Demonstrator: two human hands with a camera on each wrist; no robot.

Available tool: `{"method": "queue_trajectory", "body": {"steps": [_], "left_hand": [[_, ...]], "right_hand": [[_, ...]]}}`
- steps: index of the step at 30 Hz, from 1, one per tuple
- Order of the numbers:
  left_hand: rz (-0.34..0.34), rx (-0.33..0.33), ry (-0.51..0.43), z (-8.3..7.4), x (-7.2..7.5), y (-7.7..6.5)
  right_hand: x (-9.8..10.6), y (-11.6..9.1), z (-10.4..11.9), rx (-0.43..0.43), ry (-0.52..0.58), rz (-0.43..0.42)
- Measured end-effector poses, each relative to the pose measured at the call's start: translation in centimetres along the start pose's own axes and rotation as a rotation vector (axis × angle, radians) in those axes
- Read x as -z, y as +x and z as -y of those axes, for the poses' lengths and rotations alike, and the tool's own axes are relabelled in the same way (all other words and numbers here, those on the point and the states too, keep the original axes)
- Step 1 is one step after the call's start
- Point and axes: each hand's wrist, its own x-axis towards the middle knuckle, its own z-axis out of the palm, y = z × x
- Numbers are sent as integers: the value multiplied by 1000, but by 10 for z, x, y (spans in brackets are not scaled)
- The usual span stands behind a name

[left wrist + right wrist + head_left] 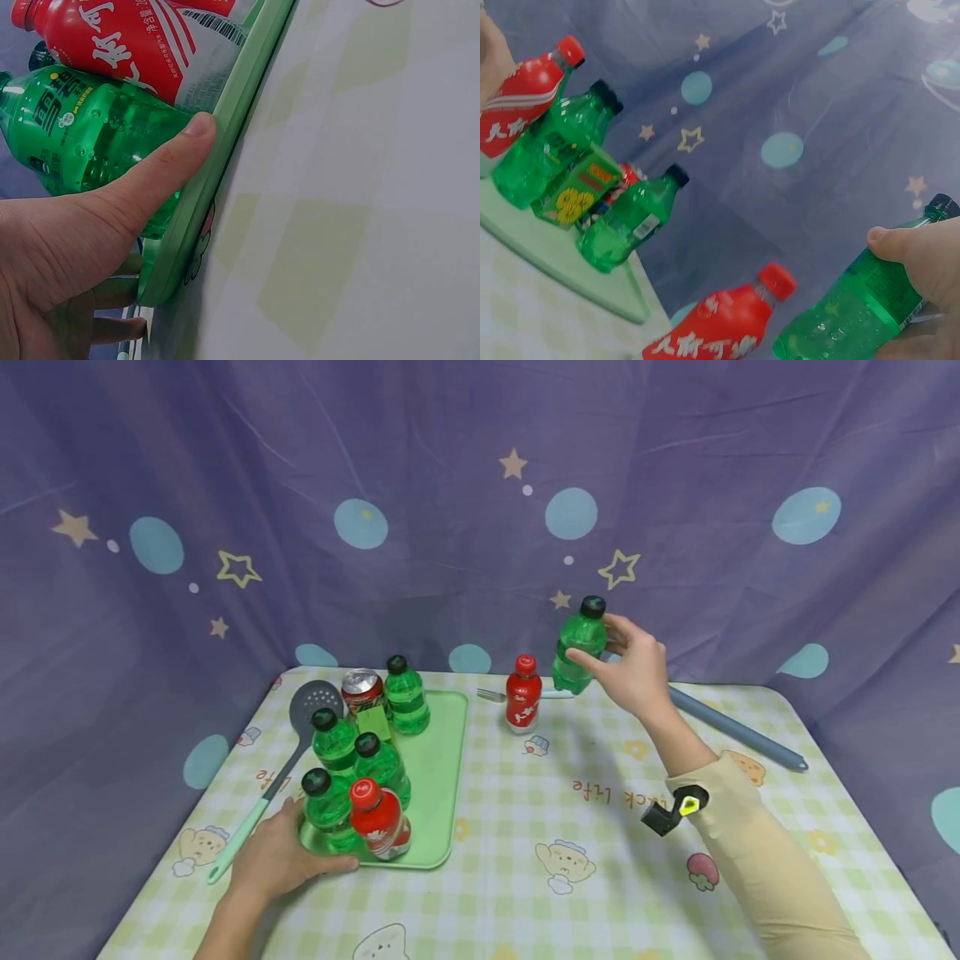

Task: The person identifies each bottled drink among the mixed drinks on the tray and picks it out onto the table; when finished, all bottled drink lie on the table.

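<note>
My right hand (633,664) grips a green soda bottle (581,639) with a black cap, raised above the far part of the table and tilted. In the right wrist view the thumb lies across that bottle's side (855,307). Just left of it a red cola bottle (523,697) stands upright on the cloth. My left hand (277,852) holds the near left corner of a light green tray (438,810), thumb along the near rim. On the tray are several green bottles (405,693), another red bottle (378,818), a soda can (363,689) and a small green box (373,723).
A slotted spatula (306,702) with a mint handle lies left of the tray. Behind the standing red bottle is a fork (491,695). A grey-blue rod (738,727) lies at the back right. A purple curtain (450,460) hangs behind the checked tablecloth (510,893).
</note>
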Motion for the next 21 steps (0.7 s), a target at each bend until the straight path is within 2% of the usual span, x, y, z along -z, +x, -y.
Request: {"method": "queue_trajectory", "body": {"steps": [10,21], "left_hand": [[-2,5,1,1,-1,1],[4,11,-3,1,-1,1]], "right_hand": [[-8,-1,-29,-40,-16,28],[-20,-6,-47,-77,-34,91]]}}
